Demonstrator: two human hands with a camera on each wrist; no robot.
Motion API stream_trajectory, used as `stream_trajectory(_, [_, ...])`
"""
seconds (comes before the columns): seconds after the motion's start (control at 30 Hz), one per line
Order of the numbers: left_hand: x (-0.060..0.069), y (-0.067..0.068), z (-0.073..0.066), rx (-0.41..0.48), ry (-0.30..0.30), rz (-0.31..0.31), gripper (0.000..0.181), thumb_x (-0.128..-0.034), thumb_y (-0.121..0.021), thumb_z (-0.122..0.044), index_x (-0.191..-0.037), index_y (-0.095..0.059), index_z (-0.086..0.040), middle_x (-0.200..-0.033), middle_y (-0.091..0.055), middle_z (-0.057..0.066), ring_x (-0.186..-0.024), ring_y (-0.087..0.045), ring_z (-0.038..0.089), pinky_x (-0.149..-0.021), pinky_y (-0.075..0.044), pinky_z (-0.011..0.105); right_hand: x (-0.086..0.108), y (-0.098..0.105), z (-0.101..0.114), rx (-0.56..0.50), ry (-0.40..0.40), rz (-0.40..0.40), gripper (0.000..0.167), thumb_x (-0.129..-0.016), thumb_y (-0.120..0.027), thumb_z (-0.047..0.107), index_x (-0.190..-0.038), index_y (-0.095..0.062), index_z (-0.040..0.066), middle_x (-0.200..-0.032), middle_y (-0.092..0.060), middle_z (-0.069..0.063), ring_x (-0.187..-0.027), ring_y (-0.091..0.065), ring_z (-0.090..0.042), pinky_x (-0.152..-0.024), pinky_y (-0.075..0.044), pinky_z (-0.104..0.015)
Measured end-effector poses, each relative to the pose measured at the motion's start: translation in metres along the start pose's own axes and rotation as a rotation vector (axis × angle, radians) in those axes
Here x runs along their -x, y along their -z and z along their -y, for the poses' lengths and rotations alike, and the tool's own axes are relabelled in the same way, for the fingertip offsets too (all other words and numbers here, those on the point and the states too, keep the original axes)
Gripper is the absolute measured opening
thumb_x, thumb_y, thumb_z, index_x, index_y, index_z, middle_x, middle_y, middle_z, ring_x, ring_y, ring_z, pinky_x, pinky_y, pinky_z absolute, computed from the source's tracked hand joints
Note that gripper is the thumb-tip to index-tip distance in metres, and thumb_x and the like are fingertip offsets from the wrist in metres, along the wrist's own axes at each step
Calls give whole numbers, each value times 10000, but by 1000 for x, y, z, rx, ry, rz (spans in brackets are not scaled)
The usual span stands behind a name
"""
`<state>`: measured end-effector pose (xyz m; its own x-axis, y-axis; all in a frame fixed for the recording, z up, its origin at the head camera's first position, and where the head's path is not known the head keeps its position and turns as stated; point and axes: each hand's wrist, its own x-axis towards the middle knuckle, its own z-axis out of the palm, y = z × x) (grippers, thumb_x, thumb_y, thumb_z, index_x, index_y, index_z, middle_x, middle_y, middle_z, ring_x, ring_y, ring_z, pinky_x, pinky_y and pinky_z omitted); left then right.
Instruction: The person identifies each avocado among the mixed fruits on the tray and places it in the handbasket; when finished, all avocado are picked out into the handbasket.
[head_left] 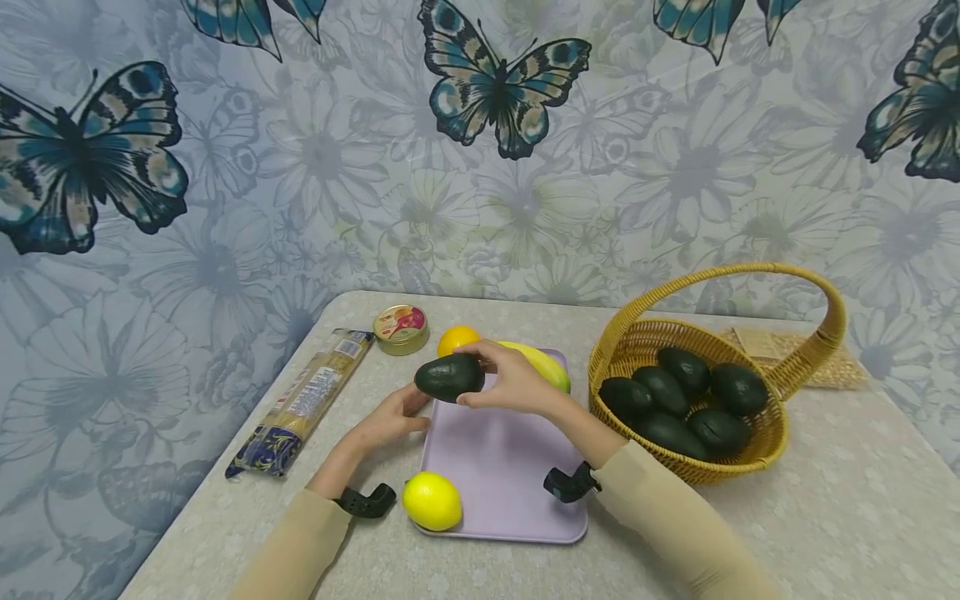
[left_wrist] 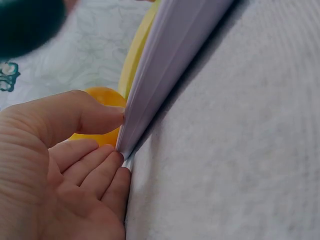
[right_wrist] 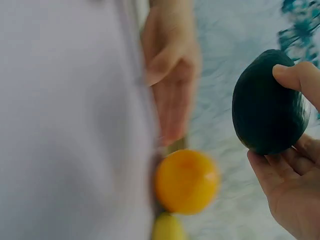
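My right hand (head_left: 517,385) holds a dark green avocado (head_left: 448,379) above the far left part of a lilac tray (head_left: 510,467). In the right wrist view, the thumb lies on one side of the avocado (right_wrist: 267,105) and the fingers support the other. My left hand (head_left: 384,425) is low at the tray's left edge, its thumb at the rim and its fingers loosely extended in the left wrist view. A lemon (head_left: 432,502) sits on the tray's near left corner. At the far end are an orange (head_left: 454,340) and a yellow, banana-like fruit (head_left: 547,367), partly hidden.
On the right stands a wicker basket (head_left: 675,473) with a tall handle, holding several avocados (head_left: 738,389). Behind it lies a woven straw item (head_left: 828,367). A spaghetti packet (head_left: 307,400) and a round tin (head_left: 401,332) are on the left. A patterned wall borders the table's back.
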<state>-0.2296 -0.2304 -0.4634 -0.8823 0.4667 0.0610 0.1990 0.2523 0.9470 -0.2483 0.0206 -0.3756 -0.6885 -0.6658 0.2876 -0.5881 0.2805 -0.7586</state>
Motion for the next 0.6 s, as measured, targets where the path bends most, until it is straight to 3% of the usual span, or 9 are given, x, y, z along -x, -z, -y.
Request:
stream_trajectory(0.23, [0,0,-2,11,5,13,750,-828,-571,92,-1489,-240,-38,-1529,-223,153,-1386,-215,324,-1108,-194,459,31,34,36,-31,124,-34,637,-707,-812,138,-1282,-541,98,-1242,-553,15,-1118,-526,-141,-937,-460,-288])
stream_trajectory(0.43, [2,2,-2,26,-25,42,736,-845,-565,86,-1474,-185,50,-1532,-161,207,-1394,-170,340,-1113,-168,441,73,68,54,69,158,-49,643,-717,-801,150,-1299,-531,116,-1262,-542,33,-1108,-527,-134,-961,-444,-329])
stream_trajectory(0.6, [3,2,-3,27,-36,51,736,-845,-559,89,-1468,-168,71,-1528,-139,233,-1393,-152,359,-1111,-154,453,115,97,57,153,155,-90,663,-723,-806,144,-1320,-518,149,-1286,-531,26,-1105,-540,-138,-929,-463,-306])
